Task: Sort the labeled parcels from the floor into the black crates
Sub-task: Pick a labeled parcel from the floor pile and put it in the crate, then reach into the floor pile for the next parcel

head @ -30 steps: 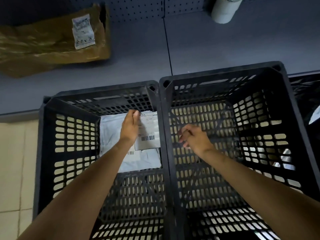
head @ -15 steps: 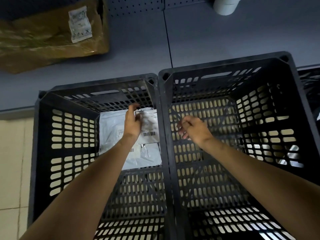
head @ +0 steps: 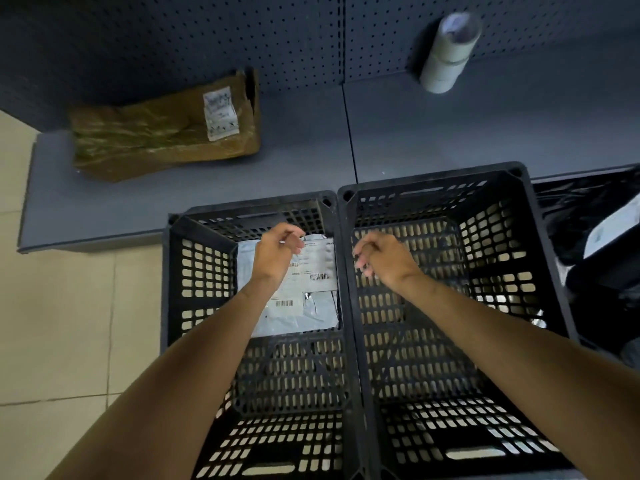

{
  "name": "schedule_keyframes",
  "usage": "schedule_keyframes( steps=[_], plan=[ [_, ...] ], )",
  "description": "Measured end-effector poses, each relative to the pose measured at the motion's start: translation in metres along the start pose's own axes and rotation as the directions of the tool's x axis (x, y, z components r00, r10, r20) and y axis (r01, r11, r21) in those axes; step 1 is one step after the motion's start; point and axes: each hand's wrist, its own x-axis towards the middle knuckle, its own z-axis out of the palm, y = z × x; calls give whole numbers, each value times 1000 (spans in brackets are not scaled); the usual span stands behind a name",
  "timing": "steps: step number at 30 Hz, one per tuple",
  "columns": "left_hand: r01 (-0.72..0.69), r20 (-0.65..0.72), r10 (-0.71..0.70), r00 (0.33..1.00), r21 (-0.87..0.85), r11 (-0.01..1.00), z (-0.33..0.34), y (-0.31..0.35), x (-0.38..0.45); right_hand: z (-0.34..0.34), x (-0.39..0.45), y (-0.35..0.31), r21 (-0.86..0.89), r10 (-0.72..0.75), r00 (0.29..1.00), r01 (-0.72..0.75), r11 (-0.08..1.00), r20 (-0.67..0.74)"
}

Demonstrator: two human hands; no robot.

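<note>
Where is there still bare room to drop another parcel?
The right crate shows only bare floor grid. In the left crate the near half, between the grey mailer and the near wall, is free; the far half is crowded. Shelf between cardboard box and tape rolls is bare.

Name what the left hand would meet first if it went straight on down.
Probably the white parcel lying in the left crate: the left hand hangs just over it, fingers curled down. How far above it is unclear.
</note>
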Motion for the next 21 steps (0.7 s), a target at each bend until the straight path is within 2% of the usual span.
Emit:
schedule_keyframes(
  steps=[13, 21],
  plan=[
    [55, 34, -54, 998, -16, 998, -53, 166, -135, -46, -149, -128, -152, -32, 999, 32, 988, 0],
    [39, -1, -39, 999, -105, 994, -101, 277, -206, -87, -229, -193, -89, -43, 999, 40, 995, -32]
  ],
)
